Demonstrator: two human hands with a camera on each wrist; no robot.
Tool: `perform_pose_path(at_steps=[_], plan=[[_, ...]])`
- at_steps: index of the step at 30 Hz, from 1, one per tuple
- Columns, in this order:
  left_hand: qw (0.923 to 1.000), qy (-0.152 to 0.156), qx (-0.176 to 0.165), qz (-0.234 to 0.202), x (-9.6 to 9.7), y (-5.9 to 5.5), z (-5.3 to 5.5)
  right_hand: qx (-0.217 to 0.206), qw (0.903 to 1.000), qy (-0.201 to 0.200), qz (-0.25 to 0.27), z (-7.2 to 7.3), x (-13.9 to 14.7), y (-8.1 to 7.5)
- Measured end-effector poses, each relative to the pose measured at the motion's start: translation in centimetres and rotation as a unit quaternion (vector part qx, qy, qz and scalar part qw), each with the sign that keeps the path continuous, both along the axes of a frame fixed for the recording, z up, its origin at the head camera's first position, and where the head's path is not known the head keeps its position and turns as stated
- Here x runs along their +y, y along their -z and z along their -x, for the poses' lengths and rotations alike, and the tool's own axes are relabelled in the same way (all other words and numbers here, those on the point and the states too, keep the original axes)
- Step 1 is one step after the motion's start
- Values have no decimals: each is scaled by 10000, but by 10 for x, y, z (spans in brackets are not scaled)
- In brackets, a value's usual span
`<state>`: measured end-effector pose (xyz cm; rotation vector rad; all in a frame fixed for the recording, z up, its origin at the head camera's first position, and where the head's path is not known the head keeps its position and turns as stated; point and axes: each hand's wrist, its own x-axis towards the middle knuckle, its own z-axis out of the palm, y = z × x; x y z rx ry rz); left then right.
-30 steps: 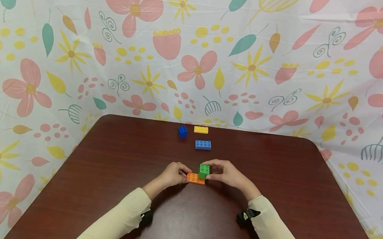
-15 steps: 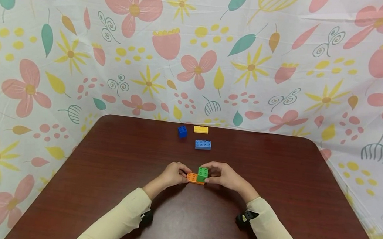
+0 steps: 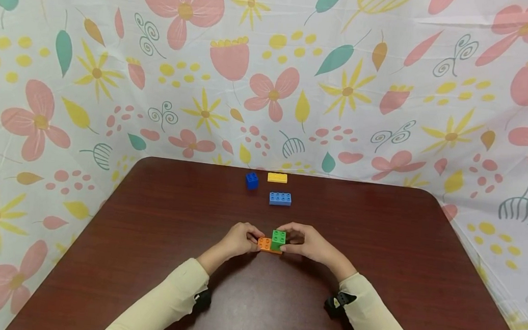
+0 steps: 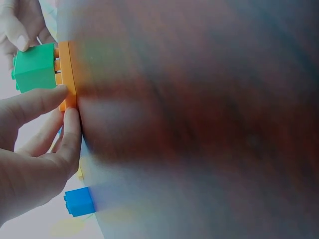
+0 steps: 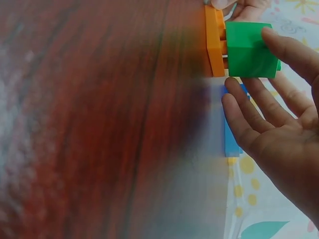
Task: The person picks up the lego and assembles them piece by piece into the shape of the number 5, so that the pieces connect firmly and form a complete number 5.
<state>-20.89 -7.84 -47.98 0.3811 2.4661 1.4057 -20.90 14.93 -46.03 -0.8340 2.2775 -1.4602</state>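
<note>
A flat orange toy brick (image 3: 264,244) lies on the table, its studs facing up. My left hand (image 3: 239,241) pinches its left end between thumb and fingers, as the left wrist view (image 4: 42,144) also shows. On the right part of the orange brick stands a green block brick (image 3: 278,239), upright. My right hand (image 3: 309,242) holds the green brick by its sides, thumb toward me and fingers behind. In the right wrist view the green brick (image 5: 251,50) sits over the orange brick's studs (image 5: 215,42), some of which still show below it; whether it is fully pressed down I cannot tell.
Farther back on the dark brown table (image 3: 188,200) lie a light blue brick (image 3: 280,199), a dark blue brick (image 3: 251,180) and a flat yellow brick (image 3: 277,177). A flower-patterned cloth (image 3: 270,73) hangs behind the table's far edge.
My right hand has brought the green brick slightly left and down onto the orange brick's right part, and straightened it. My left hand has stayed on the orange brick.
</note>
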Motion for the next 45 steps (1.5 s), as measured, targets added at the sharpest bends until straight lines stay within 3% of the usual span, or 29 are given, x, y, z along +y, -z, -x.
perform_pose_path(at_steps=[6, 24, 28, 34, 40, 45], plan=[[10000, -9, -36, -47, 1, -1, 0, -139, 9999, 42, -22, -8, -3, -14], [10000, -8, 32, 88, 1, -4, -1, 244, 9996, 141, -97, -7, -6, -14], [10000, -13, 29, 94, 0, -3, -1, 216, 9996, 144, -121, -4, -5, -8], [9999, 17, -7, 120, 1, -2, -1, 537, 9980, 166, -303, 4, -3, 9], [10000, 13, -14, 21, 1, -2, -1, 629, 9965, 257, -482, 6, -4, 10], [10000, -6, -15, -36, 2, -2, 0, 477, 9977, 355, -328, 4, -4, 13]])
